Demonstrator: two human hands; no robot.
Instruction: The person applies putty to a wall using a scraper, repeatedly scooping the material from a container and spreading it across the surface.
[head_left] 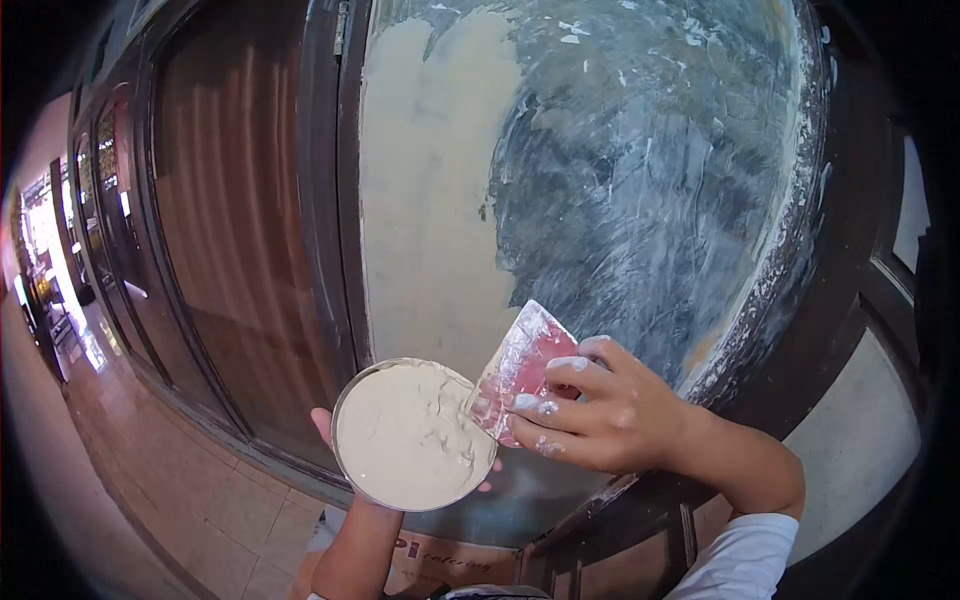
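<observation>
My left hand (322, 425) holds up a round tin of cream-coloured putty (400, 440) from below; most of the palm is hidden under it. In my right hand (610, 410) is a red putty scraper (530, 365), smeared with white, its lower edge dipping into the putty at the tin's right side. Dried white patches spot the right fingers. Behind them stands a wall panel (640, 190), its left strip coated in smooth cream putty (430, 200) and the rest bare, mottled grey-blue with white streaks.
A dark-framed glass panel with a brown curtain (230, 200) stands on the left, above a tiled floor (220, 520). To the right is a dark wooden frame (850, 230) with pale panels. A printed cardboard piece (440, 568) lies low in front.
</observation>
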